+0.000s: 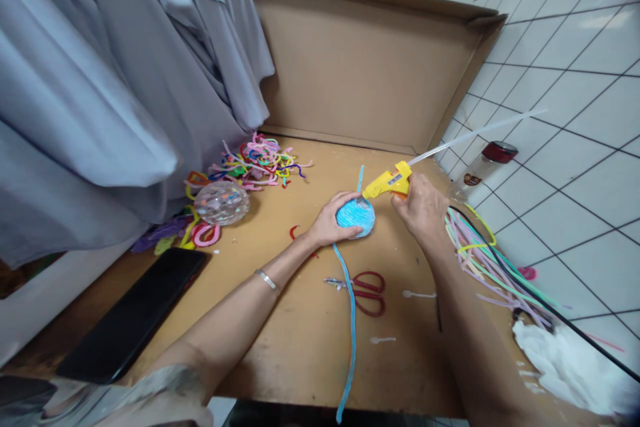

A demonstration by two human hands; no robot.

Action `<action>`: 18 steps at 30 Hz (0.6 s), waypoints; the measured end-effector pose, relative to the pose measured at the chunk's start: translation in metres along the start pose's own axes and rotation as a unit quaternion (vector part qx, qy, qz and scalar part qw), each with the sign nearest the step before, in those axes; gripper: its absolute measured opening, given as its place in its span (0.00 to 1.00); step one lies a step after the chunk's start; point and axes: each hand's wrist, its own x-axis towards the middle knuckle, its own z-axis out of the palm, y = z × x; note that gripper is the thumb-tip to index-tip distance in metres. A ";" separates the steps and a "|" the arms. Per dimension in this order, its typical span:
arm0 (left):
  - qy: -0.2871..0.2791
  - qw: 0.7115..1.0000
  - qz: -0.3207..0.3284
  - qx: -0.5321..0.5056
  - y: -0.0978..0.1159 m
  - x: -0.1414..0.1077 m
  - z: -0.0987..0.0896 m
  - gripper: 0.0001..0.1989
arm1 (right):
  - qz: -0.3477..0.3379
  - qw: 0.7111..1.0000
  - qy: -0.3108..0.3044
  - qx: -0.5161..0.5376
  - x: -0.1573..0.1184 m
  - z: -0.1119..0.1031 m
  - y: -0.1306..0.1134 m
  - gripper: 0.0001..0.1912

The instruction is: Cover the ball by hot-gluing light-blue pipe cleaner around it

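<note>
My left hand (pixel 336 219) is wrapped round the left side of a ball covered in light blue pipe cleaner (pixel 357 218). A blue pipe cleaner strand (pixel 353 320) trails from below the ball to the table's front edge, and a short blue end sticks up behind it. My right hand (pixel 423 205) grips a yellow glue gun (pixel 389 181), its nozzle at the ball's top. A long clear glue stick (pixel 475 138) juts from the gun's back. Red-handled scissors (pixel 367 292) lie under the strand.
A clear ball (pixel 222 203) and a heap of coloured pipe cleaners (pixel 260 159) are at the left, with a black phone (pixel 135 313) nearer. At the right are a red-lidded jar (pixel 483 168), pipe cleaner bundles (pixel 493 263), a black cable and white tissue (pixel 575 363). Cardboard (pixel 365 60) stands behind.
</note>
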 end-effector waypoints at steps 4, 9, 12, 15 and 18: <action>0.000 1.000 -0.001 0.002 -0.001 0.000 0.000 0.36 | -0.006 1.000 -0.007 -0.010 0.000 0.000 -0.001 0.13; -0.004 1.000 0.000 0.010 -0.001 0.000 0.000 0.36 | -0.009 1.000 -0.009 -0.020 -0.001 -0.002 0.000 0.13; -0.005 1.000 0.001 0.013 0.001 0.000 0.000 0.36 | -0.008 0.999 -0.011 -0.029 -0.001 -0.003 0.001 0.12; -0.006 1.000 0.003 0.012 0.002 0.000 -0.001 0.36 | -0.010 0.999 -0.010 -0.031 0.000 -0.003 0.001 0.12; -0.003 1.000 -0.002 0.008 0.002 0.000 -0.001 0.36 | -0.006 1.000 -0.013 -0.026 0.000 -0.003 0.001 0.12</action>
